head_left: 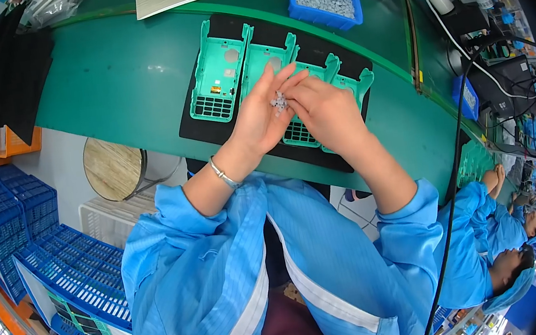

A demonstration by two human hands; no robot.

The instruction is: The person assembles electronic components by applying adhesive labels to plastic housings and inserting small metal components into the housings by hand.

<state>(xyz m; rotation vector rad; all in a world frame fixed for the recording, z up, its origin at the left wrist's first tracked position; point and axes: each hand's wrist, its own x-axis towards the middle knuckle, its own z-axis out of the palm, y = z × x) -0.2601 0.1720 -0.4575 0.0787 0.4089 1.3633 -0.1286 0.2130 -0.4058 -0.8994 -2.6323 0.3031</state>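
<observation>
My left hand is cupped palm up over the row of housings, and a small heap of tiny whitish pieces lies in it. Bent over that heap is my right hand, its fingertips pinched together at the pieces; whether one is between them is too small to tell. Beneath both hands, several green plastic housings with keypad-like grids lie side by side on a black mat. The leftmost housing shows whole, with a round grey patch inside; the hands partly cover the others.
A blue bin of similar whitish pieces stands beyond the mat on the green table. Another blue bin is at the right. A black cable hangs down the right side. Blue crates and a round stool stand left; co-workers sit right.
</observation>
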